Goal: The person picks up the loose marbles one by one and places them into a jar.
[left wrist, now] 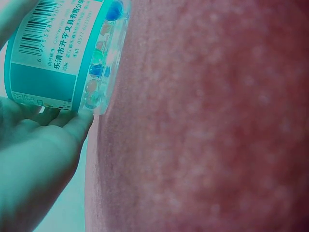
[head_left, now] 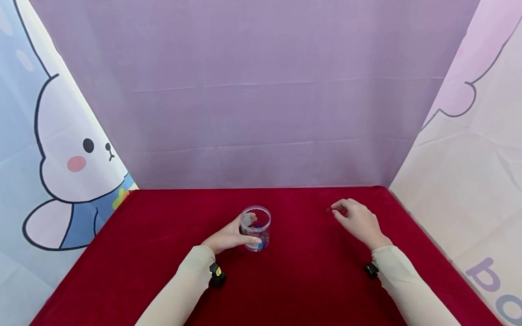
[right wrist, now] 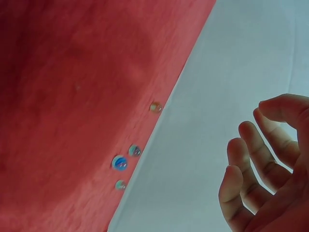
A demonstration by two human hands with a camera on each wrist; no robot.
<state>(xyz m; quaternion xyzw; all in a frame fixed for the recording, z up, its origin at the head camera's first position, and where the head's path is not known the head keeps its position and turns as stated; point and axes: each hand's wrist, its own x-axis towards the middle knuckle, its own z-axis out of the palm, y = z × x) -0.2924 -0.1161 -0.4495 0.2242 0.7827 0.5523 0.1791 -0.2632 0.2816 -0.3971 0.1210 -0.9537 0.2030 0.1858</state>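
Note:
My left hand (head_left: 229, 235) grips a clear, open-topped plastic jar (head_left: 265, 230) from its left side, thumb in front. In the left wrist view, the jar's teal and white label (left wrist: 43, 79) faces the camera, and several coloured glass marbles (left wrist: 96, 57) show through the wall at its bottom. To the right, my right hand (head_left: 359, 222) hovers over the cloth with loosely bent fingers. Nothing sits between its fingers in the right wrist view. Beside it lie several small marbles (head_left: 328, 209), among them a blue one (right wrist: 119, 163) and an amber one (right wrist: 155, 107).
A red cloth (head_left: 293, 280) covers the table. A purple backdrop (head_left: 261, 108) stands behind it, with a rabbit-print panel (head_left: 69, 136) on the left and a pale printed panel (head_left: 469, 181) on the right. Each wrist wears a small black device (head_left: 371, 270).

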